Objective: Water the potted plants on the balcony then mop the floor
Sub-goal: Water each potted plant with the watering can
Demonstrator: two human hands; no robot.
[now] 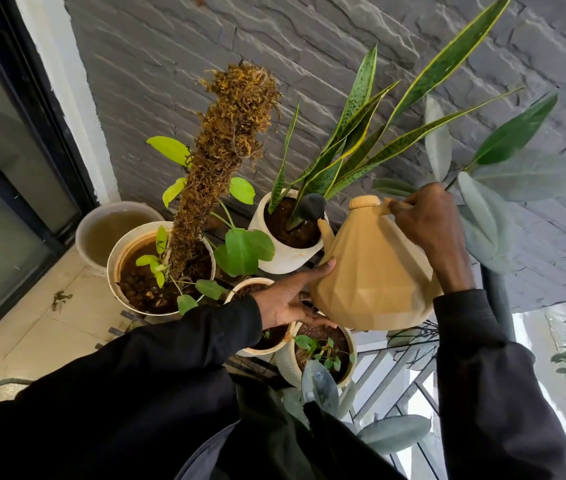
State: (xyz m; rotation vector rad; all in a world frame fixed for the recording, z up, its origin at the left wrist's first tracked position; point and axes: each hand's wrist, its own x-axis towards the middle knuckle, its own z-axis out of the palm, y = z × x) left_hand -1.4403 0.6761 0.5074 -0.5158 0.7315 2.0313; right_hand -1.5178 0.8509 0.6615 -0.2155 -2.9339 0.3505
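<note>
Two hands tip our watering can (375, 271) over the snake plant pot (288, 233): right hand (427, 230) clasps the handle, left hand (295, 299) flat beneath; mopping remains.

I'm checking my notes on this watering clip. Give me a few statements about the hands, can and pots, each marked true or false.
1. The right hand grips the handle of the watering can. True.
2. The can's black nozzle is over the pot with the mossy pole. False: it is over the white pot holding the striped, sword-leaved plant.
3. The left hand supports the can's lower side. True.
4. The can is dark green. False: it is tan.
5. The plastic bucket by the door holds a tall plant. False: no plant is in it.
</note>
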